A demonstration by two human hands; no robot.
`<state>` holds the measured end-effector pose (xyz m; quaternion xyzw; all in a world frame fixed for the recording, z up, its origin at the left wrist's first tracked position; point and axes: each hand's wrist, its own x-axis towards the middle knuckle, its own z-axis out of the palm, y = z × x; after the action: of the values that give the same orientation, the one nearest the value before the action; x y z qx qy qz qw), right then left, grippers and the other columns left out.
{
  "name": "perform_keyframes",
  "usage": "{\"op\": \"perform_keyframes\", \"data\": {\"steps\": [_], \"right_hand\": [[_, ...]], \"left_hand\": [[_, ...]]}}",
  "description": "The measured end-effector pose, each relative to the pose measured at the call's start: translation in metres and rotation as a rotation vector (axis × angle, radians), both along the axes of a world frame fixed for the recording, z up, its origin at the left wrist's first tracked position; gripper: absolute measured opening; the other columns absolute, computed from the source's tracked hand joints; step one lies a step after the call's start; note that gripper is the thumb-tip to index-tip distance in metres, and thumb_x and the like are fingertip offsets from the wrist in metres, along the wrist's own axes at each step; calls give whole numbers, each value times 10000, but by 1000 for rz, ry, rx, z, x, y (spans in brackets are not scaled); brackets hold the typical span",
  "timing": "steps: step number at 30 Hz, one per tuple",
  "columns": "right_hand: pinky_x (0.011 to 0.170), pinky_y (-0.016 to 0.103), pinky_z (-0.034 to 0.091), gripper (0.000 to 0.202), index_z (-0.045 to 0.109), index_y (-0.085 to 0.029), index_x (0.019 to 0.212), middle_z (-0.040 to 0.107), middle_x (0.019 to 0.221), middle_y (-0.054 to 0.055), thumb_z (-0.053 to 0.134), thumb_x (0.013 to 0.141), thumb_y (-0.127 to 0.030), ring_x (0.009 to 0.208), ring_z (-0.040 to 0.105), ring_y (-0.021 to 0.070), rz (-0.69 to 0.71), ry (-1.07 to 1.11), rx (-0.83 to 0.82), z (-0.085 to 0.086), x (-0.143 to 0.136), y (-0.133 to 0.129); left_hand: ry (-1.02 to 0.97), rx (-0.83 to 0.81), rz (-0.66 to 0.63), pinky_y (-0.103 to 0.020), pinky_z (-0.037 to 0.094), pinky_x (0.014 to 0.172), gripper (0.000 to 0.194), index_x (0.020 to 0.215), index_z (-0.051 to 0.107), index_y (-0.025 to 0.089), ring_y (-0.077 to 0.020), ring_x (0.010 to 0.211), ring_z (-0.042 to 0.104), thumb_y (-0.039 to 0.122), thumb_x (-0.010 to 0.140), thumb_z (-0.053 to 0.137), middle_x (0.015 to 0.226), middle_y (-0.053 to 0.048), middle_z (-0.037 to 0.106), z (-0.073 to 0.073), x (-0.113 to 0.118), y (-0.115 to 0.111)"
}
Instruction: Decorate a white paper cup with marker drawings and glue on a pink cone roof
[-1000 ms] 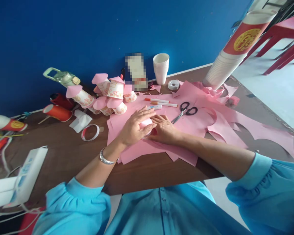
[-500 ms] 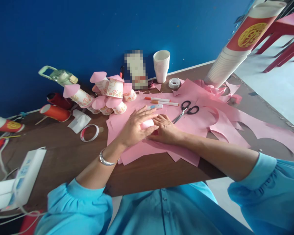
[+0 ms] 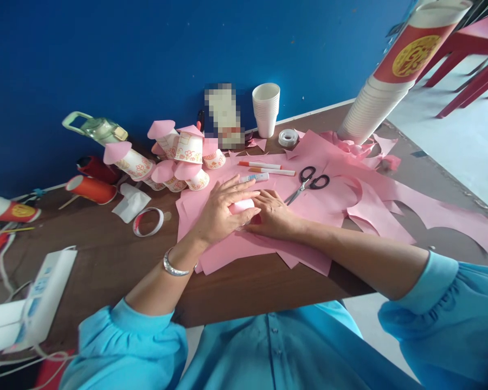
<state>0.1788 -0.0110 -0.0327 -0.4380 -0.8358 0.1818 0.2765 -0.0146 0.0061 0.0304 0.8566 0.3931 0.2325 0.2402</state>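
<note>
Both hands meet over the pink paper sheets (image 3: 223, 254). Between them is a small pink-topped object (image 3: 241, 205), mostly covered by fingers. My left hand (image 3: 223, 208) curves round its left side, thumb in front and fingers behind. My right hand (image 3: 274, 214) is bent against its right side, fingertips partly hidden. Behind the hands lie a glue stick (image 3: 257, 177), a red marker (image 3: 260, 165) and an orange marker (image 3: 272, 171). Black-handled scissors (image 3: 305, 183) rest to the right. Several decorated paper cups with pink cone tops (image 3: 190, 146) are grouped at the left back.
White cups (image 3: 266, 108) stand by the blue wall, near a tape roll (image 3: 288, 137). A tall cup stack (image 3: 374, 103) leans at right. A tape ring (image 3: 148, 222), red cup (image 3: 91, 188), green bottle (image 3: 100, 129) and power strip (image 3: 49, 298) are at left.
The hands have barely moved around the pink-topped object. The whole view has shifted very slightly.
</note>
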Motion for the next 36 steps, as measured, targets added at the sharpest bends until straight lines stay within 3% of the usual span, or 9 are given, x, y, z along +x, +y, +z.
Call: {"op": "perform_keyframes", "data": {"steps": [5, 12, 17, 19, 21, 24, 27, 31, 36], "right_hand": [[1112, 563, 512, 485, 702, -148, 1211, 763, 1260, 177, 880, 862, -433, 1250, 664, 367, 1, -6, 24, 1, 1, -2], [1153, 604, 486, 447, 725, -195, 1175, 767, 1284, 160, 846, 888, -516, 1283, 661, 367, 22, 12, 15, -5, 3, 1], [1133, 583, 501, 487, 705, -195, 1245, 771, 1280, 153, 837, 898, -510, 1292, 674, 358, 43, 36, 25, -3, 3, 1], [1129, 580, 505, 533, 704, -176, 1244, 773, 1266, 165, 845, 889, -547, 1283, 683, 361, 37, 39, 24, -2, 3, 0], [1125, 580, 509, 563, 709, -175, 1227, 775, 1259, 168, 855, 873, -587, 1271, 691, 363, 29, 42, 22, -1, 3, 0], [1123, 574, 516, 580, 709, -186, 1225, 777, 1263, 161, 886, 843, -585, 1265, 697, 366, 34, 38, 20, -2, 2, 1], [1125, 565, 521, 579, 708, -179, 1227, 775, 1273, 167, 914, 825, -540, 1269, 698, 368, 29, 29, 24, -3, 2, 2], [1099, 575, 534, 542, 713, -179, 1180, 779, 1245, 169, 910, 823, -536, 1226, 713, 369, 12, 24, 34, -6, 0, 3], [1083, 571, 542, 517, 712, -193, 1173, 781, 1232, 163, 883, 847, -556, 1221, 711, 363, 26, 28, 52, -7, 1, 3]], "left_hand": [[1, 17, -1, -773, 249, 1318, 402, 1369, 735, 334, -366, 1590, 481, 457, 986, 721, 1586, -69, 646, 1, -1, -1], [-26, 30, -70, -739, 278, 1322, 354, 1295, 772, 300, -358, 1569, 512, 498, 1021, 670, 1508, -75, 710, 0, -1, -1], [-82, 24, -58, -671, 354, 1318, 624, 1502, 622, 299, -358, 1587, 485, 623, 974, 697, 1595, -101, 637, 2, -6, 0], [-153, 86, 14, -575, 453, 1279, 648, 1506, 595, 264, -323, 1530, 555, 615, 972, 705, 1584, -119, 643, 9, -13, 6], [-177, 213, 230, -522, 506, 1231, 571, 1423, 624, 259, -298, 1408, 648, 579, 963, 733, 1495, -113, 701, 18, -25, 19], [-72, 416, 564, -556, 494, 1208, 517, 1287, 636, 235, -352, 1355, 638, 493, 883, 829, 1398, -136, 718, 30, -43, 47], [118, 405, 735, -601, 483, 1169, 538, 1244, 621, 209, -415, 1321, 623, 410, 815, 875, 1359, -173, 715, 36, -53, 73], [283, 368, 821, -638, 468, 1139, 543, 1191, 626, 166, -488, 1330, 595, 457, 800, 867, 1315, -245, 715, 37, -48, 89], [275, 402, 841, -644, 459, 1140, 542, 1148, 611, 181, -490, 1318, 604, 474, 770, 867, 1286, -253, 722, 32, -39, 92]]}}
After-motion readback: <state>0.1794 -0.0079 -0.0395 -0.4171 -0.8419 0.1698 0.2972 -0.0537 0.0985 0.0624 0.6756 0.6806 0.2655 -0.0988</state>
